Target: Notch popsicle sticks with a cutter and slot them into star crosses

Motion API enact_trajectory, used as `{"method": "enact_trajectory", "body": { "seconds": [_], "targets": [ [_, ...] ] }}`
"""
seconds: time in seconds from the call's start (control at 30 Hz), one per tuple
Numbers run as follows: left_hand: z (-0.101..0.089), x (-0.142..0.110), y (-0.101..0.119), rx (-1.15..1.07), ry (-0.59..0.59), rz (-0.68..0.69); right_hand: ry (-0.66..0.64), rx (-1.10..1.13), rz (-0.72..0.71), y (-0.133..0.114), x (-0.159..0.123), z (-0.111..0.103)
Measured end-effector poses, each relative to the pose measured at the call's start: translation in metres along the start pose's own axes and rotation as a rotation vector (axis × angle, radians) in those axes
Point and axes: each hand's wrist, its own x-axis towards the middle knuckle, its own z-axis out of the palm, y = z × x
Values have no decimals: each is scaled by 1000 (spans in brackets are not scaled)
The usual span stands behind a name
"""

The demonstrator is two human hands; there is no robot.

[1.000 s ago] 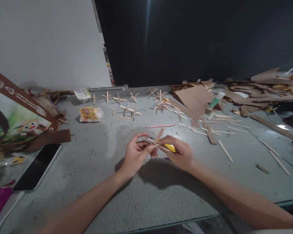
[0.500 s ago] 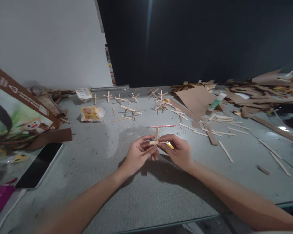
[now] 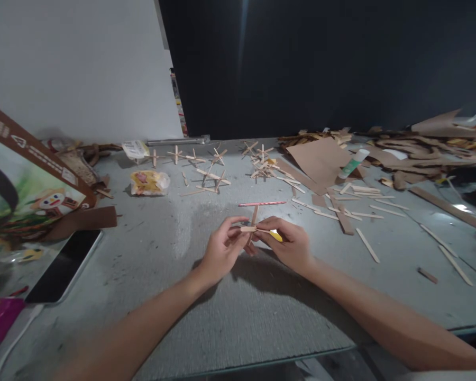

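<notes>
Low over the front middle of the table, my left hand and my right hand meet at a small cross of wooden craft sticks. Fingers of my left hand pinch the left part of the cross, and the right thumb and fingertips close on its right side. One stick points away from me; another lies across it. Tucked within my right hand is a yellow object, mostly hidden, so its kind cannot be made out. Just beyond the fingers lies a red pencil.
Several stick crosses stand farther back. Loose craft sticks, cardboard and a glue stick lie to the right. On the left are a phone, a yellow packet and a printed bag.
The stick cross has turned and tilted slightly between my fingers. Both hands stay nearly in place and keep their grip.
</notes>
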Motion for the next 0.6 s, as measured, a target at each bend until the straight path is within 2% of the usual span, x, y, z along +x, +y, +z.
{"method": "enact_trajectory", "body": {
  "seconds": [0.13, 0.23, 0.37, 0.5, 0.6],
  "targets": [
    [-6, -4, -2, 204, -82, 64, -65, 7, -50, 1, 0, -1],
    [-9, -4, -5, 260, -91, 70, -130, 19, -88, -1, 1, -4],
    [-11, -1, -7, 352, -53, 107, -156, 25, -133, -3, 2, -6],
    [-13, 3, -5, 554, 43, 251, -144, -7, -127, -2, 2, -6],
    [-16, 6, -6, 489, 21, 250, -156, -21, -103, -2, 3, -5]
  ]
}}
